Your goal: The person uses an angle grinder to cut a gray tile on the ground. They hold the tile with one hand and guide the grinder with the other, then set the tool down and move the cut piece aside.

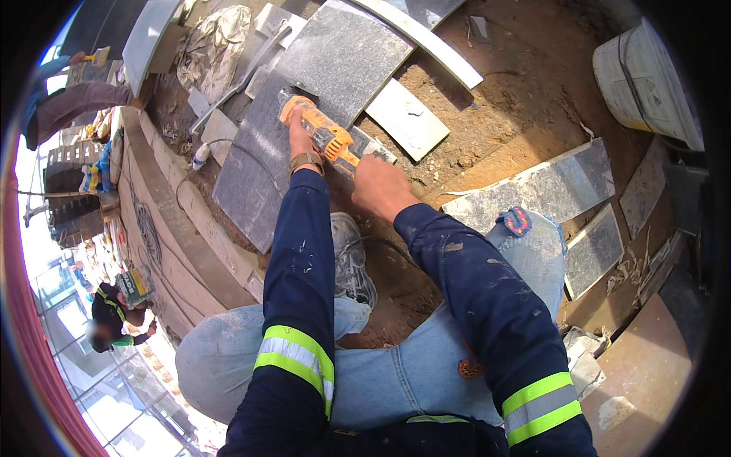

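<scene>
Both my hands are closed round an orange and black angle grinder [333,142]. My left hand [300,142] grips it near its head, and my right hand [383,187] wraps round its rear end. The grinder's head is over a dark grey stone slab [247,179]; its disc is hard to make out, so I cannot tell whether it touches the stone. A second grey slab [346,57] lies just beyond, its near edge beside the tool. A dark cord [392,242] runs below my right hand, near my shoe [352,263].
A pale tile piece [407,122] and a speckled strip [541,183] lie on the dirt. A white bucket [647,80] stands far right. A cable with a white connector [200,157] crosses at left, beside a concrete kerb [171,209]. Two other people are at left, one holding a brush [99,56].
</scene>
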`<state>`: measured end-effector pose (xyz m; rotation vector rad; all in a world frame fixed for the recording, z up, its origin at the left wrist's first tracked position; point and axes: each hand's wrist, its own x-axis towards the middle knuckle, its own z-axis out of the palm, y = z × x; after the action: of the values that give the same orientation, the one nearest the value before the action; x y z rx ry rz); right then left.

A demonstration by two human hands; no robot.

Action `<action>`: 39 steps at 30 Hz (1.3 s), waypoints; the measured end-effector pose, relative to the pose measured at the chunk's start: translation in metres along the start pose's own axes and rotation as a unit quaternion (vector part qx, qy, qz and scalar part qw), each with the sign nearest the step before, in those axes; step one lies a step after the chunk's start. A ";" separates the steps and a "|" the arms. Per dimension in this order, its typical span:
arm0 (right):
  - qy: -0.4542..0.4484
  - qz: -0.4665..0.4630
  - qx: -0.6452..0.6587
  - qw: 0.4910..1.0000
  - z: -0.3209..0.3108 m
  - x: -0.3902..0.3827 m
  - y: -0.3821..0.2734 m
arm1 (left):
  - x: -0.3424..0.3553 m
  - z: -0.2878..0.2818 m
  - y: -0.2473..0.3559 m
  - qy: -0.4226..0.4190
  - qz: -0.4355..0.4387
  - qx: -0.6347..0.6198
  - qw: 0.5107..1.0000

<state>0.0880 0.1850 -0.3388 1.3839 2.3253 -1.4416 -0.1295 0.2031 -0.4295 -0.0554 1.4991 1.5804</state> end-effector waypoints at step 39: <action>-0.022 -0.004 0.000 1.000 0.001 0.022 -0.011 | 0.024 -0.011 0.010 -0.013 0.004 -0.007 1.000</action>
<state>0.0668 0.1967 -0.3429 1.3303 2.3065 -1.4578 -0.1546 0.2098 -0.4390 -0.0368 1.4700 1.5933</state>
